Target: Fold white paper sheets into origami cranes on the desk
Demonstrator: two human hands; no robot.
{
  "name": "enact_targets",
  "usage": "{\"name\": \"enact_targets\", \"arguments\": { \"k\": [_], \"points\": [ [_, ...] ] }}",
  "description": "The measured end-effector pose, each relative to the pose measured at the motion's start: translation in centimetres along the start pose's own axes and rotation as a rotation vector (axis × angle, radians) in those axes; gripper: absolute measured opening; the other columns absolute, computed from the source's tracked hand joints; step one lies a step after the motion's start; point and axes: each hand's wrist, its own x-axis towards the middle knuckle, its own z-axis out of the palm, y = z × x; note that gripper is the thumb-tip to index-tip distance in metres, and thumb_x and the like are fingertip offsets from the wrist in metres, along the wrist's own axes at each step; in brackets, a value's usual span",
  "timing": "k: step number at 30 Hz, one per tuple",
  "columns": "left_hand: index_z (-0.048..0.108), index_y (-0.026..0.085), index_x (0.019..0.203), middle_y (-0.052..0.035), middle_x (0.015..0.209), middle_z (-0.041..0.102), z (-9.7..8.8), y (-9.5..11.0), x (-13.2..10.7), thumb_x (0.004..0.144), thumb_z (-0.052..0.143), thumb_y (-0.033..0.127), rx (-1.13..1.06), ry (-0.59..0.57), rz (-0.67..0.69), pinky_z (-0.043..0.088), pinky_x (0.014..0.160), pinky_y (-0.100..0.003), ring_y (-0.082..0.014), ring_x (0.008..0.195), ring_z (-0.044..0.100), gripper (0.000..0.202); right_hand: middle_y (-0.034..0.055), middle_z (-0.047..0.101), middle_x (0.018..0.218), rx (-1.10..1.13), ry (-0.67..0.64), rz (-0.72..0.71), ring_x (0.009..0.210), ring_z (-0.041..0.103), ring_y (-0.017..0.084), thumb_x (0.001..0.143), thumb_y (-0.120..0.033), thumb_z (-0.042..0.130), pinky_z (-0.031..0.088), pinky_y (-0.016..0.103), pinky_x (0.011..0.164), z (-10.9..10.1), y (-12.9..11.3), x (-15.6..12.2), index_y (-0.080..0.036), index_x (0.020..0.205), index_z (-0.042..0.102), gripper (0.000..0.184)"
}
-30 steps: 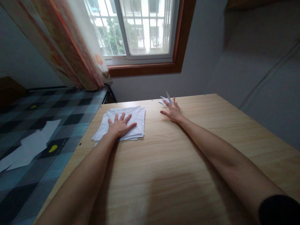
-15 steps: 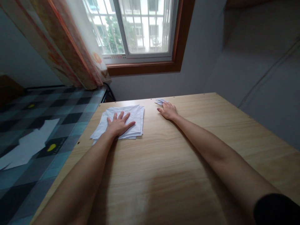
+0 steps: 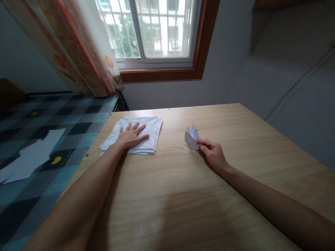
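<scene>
- The counter [image 3: 162, 181] is pale wood, or a wood-look board, with a long wavy grain and small dark holes along its far and left edges.
- Near its far left corner lies a paper stack [image 3: 152, 126], white, thin and creased, its sheets roughly rectangular and laid unevenly so that their borders fan out.
- The left hand [image 3: 129, 138] lies palm down on this stack, fingers spread wide and gripping nothing.
- The folded paper [image 3: 191, 138] is white and crisp, with flat facets and sharp points standing up; it is set in from the far edge, between the two far corners.
- The right hand [image 3: 216, 155] pinches its lower right side between thumb and fingers; whether its base touches the wood cannot be told.
- Beyond the left edge, angular white sheets [image 3: 36, 155] lie on a checked cloth [image 3: 81, 130].
- Half a second ago the folded paper lay flatter by the far edge, under the right fingers; now it is nearer the person, upright and pinched.
- The left hand stays on the stack.
</scene>
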Motion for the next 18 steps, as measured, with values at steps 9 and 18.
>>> {"name": "enact_targets", "arguments": {
  "k": [9, 18],
  "points": [
    [0.064, 0.017, 0.098, -0.0135, 0.114, 0.067, 0.0, 10.7, -4.6, 0.087, 0.055, 0.052, -0.726, 0.48, 0.016, 0.048, 0.094, -0.042, -0.0265, 0.105, 0.062, 0.038, 0.0089, 0.076, 0.099, 0.021, 0.137, 0.019, 0.091, 0.072, 0.025, 0.076, -0.031, 0.065, 0.058, 0.041, 0.084, 2.0, -0.1, 2.0, -0.018, 0.092, 0.076, 0.024],
    [0.06, 0.02, 0.087, -0.0059, 0.092, 0.066, 3.6, 19.6, -9.0, 0.067, 0.082, 0.032, -1.295, 0.301, 0.183, 0.051, 0.08, -0.035, -0.0201, 0.086, 0.064, 0.033, 0.0, 0.066, 0.079, 0.037, 0.009, -0.143, 0.069, 0.065, 0.017, 0.078, -0.03, 0.071, 0.055, 0.03, 0.064, 2.6, -2.6, -0.3, -0.023, 0.082, 0.061, 0.012]
  ]
}}
